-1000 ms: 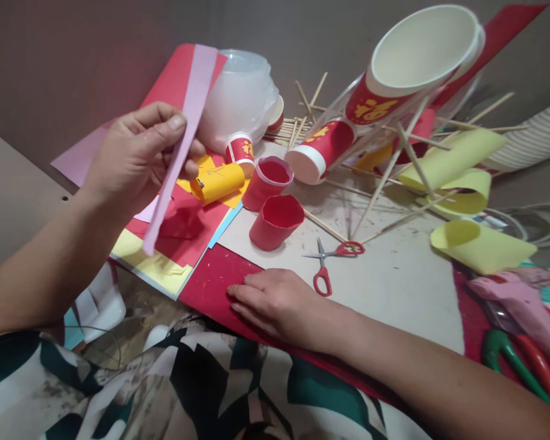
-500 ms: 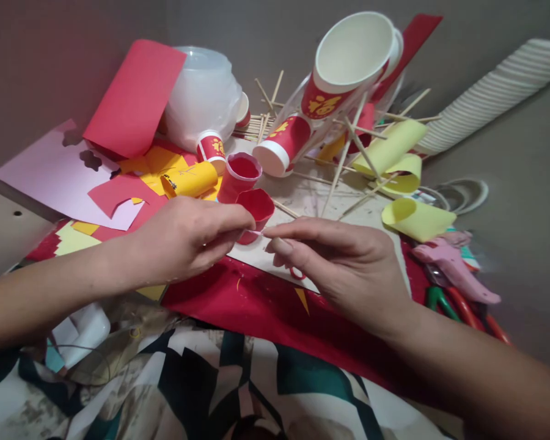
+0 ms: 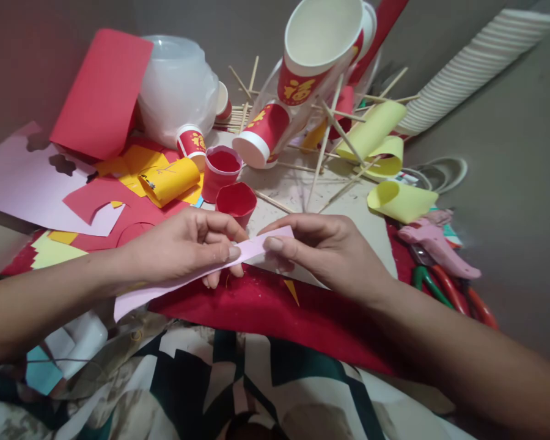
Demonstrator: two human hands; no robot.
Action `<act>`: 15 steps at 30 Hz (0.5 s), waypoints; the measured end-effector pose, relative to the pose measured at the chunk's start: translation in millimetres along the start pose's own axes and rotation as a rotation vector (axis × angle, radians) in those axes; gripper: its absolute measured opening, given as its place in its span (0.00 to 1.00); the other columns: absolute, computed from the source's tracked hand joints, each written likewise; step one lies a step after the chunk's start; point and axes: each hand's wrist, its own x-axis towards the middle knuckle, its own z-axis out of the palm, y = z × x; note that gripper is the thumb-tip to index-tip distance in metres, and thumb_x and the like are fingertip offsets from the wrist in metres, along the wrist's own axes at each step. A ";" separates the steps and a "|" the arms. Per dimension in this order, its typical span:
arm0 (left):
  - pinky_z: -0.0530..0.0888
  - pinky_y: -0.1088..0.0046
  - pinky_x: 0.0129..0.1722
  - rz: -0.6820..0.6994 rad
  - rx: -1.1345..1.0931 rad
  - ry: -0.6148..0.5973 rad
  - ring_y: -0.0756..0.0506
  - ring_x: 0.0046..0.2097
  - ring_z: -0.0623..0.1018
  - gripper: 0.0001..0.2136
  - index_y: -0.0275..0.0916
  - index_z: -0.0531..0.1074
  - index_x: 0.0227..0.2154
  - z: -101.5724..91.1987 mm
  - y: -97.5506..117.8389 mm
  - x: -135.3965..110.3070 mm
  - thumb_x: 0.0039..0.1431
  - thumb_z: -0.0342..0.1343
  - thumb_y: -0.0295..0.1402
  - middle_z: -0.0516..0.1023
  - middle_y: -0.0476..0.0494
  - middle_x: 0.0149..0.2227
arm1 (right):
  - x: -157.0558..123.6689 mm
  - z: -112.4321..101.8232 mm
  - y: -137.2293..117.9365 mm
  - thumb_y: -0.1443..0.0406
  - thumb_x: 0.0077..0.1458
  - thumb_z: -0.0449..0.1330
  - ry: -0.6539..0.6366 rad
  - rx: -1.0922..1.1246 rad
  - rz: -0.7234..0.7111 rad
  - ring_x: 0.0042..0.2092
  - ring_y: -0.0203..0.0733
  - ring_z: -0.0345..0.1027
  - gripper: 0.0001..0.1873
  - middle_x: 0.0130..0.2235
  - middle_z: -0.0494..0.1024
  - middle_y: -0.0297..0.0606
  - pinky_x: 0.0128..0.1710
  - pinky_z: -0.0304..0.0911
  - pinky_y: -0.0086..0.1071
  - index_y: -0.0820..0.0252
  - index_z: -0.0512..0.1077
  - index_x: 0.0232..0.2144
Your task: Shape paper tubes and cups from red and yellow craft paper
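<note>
Between my two hands runs a narrow pink paper strip, tilted up to the right. My left hand pinches it near the middle, thumb on top, while its lower end trails under my left wrist. At the strip's right end, my right hand grips it between thumb and fingers. Just beyond my fingertips stands a red paper cup shape with an uneven rim. Behind that is another red cup, with a pink edging round its rim.
Yellow, red and pink paper lie to the left. Printed paper cups and wooden sticks stand at the back. A pink glue gun and green-and-red-handled tools lie at the right.
The pink strip has turned to show its flat face and length. My left hand has opened its grip out along it. The whole view has shifted, so table things appear further left.
</note>
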 end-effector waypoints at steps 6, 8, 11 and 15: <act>0.70 0.85 0.23 -0.044 0.027 -0.009 0.57 0.21 0.72 0.03 0.34 0.74 0.34 3.7 -0.3 8.9 0.63 0.59 0.28 0.82 0.46 0.28 | -7.3 -2.3 9.3 0.56 0.55 0.69 -0.004 0.075 0.046 0.23 0.31 0.71 0.14 0.24 0.78 0.32 0.24 0.68 0.25 0.62 0.80 0.29; 0.69 0.85 0.22 -0.044 0.058 -0.018 0.57 0.21 0.71 0.04 0.34 0.74 0.33 0.9 -0.7 9.4 0.63 0.59 0.30 0.82 0.46 0.28 | -9.2 -3.4 13.4 0.57 0.55 0.69 0.017 0.102 0.060 0.23 0.32 0.72 0.13 0.24 0.79 0.33 0.24 0.70 0.25 0.62 0.80 0.29; 0.69 0.84 0.22 -0.058 0.106 -0.012 0.56 0.21 0.71 0.06 0.34 0.75 0.35 -9.0 -1.9 8.9 0.63 0.60 0.32 0.81 0.46 0.27 | -8.9 -6.9 18.7 0.57 0.55 0.70 0.084 0.131 0.077 0.22 0.32 0.71 0.14 0.20 0.78 0.32 0.24 0.69 0.25 0.62 0.79 0.27; 0.73 0.81 0.26 0.029 0.388 0.066 0.52 0.26 0.76 0.11 0.36 0.75 0.45 -19.1 -2.9 3.0 0.65 0.58 0.38 0.81 0.47 0.30 | -5.7 -10.1 23.1 0.55 0.53 0.72 0.147 0.195 0.119 0.20 0.32 0.70 0.16 0.18 0.76 0.32 0.20 0.64 0.24 0.62 0.79 0.25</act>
